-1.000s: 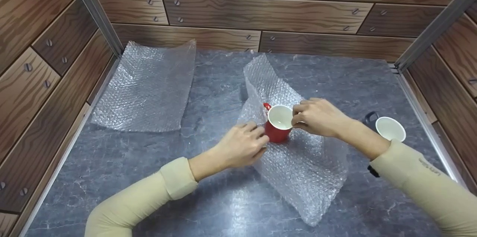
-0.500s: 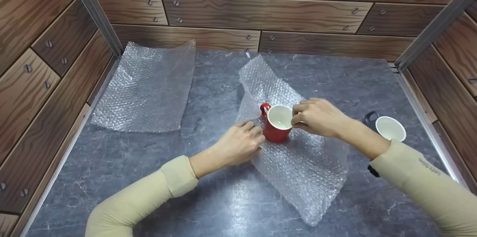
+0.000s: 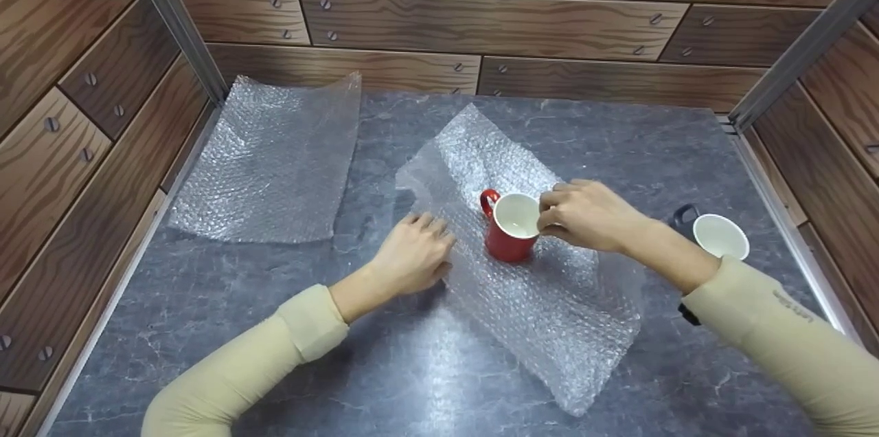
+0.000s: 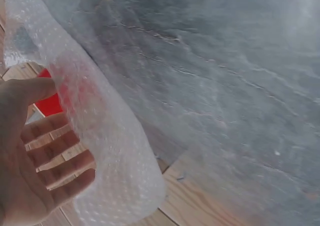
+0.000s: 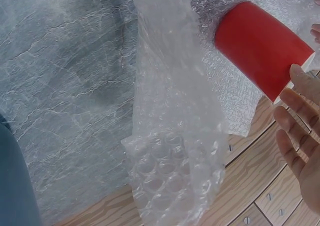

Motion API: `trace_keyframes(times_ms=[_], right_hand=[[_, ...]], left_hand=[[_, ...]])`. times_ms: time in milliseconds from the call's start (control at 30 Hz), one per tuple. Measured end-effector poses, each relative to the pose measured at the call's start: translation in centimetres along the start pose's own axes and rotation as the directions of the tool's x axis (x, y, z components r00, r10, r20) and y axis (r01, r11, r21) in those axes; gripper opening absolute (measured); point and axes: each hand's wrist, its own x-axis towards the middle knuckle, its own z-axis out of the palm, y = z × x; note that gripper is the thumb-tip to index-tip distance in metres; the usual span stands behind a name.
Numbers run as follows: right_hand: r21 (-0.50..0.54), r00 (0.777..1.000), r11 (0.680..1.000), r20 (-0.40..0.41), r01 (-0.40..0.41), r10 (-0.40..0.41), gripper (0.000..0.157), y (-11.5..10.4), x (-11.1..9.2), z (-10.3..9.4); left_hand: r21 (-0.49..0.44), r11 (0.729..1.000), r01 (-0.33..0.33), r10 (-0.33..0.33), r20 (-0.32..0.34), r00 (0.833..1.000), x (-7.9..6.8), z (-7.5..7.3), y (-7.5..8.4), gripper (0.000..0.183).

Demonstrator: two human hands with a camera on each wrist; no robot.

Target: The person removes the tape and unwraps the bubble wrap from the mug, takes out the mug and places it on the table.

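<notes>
A red mug (image 3: 508, 242) with a white inside stands upright on a sheet of bubble wrap (image 3: 542, 313), its handle toward the far left. With thumb and fingers at the rim's right side, my right hand (image 3: 584, 216) holds the mug; the right wrist view shows the thumb tip (image 5: 296, 72) over the rim. My left hand (image 3: 414, 253) is at the sheet's left edge, apart from the mug. In the left wrist view its fingers (image 4: 60, 153) are spread and touch the wrap, with a gap between thumb and forefinger.
Another bubble wrap sheet (image 3: 268, 162) lies at the back left. A dark mug (image 3: 720, 236) with a white inside is at the right, partly behind my right forearm. Wood-patterned panels (image 3: 481, 25) and metal rails wall in the grey marbled table (image 3: 240, 341).
My left hand has moved left, away from the mug. The wrap's left part, earlier raised beside the mug, has spread out to the left. The right hand and mug have hardly moved.
</notes>
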Motion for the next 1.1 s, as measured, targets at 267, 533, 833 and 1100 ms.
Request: trace_keyframes(times_ms=[267,533,833,1100], right_hand=[[-0.001,1.0,1.0,0.012,-0.003,0.003,0.008,0.1,-0.1,0.0],[-0.005,1.0,1.0,0.017,-0.005,0.005,0.007,0.1,-0.1,0.0],[0.012,1.0,1.0,0.003,-0.005,0.005,0.008,0.1,-0.1,0.1],[0.014,1.0,1.0,0.01,-0.012,0.012,0.012,0.1,-0.2,0.0]], left_hand=[[-0.025,0.997,0.069,-0.067,0.062,0.996,-0.8,1.1,-0.7,0.042],[-0.021,0.994,0.11,-0.108,0.11,0.988,-1.5,2.0,-1.0,0.048],[-0.072,0.986,0.15,-0.138,0.153,0.978,-2.1,2.8,-1.2,0.052],[-0.097,0.979,0.179,-0.153,0.226,0.962,-2.1,3.0,-1.1,0.054]])
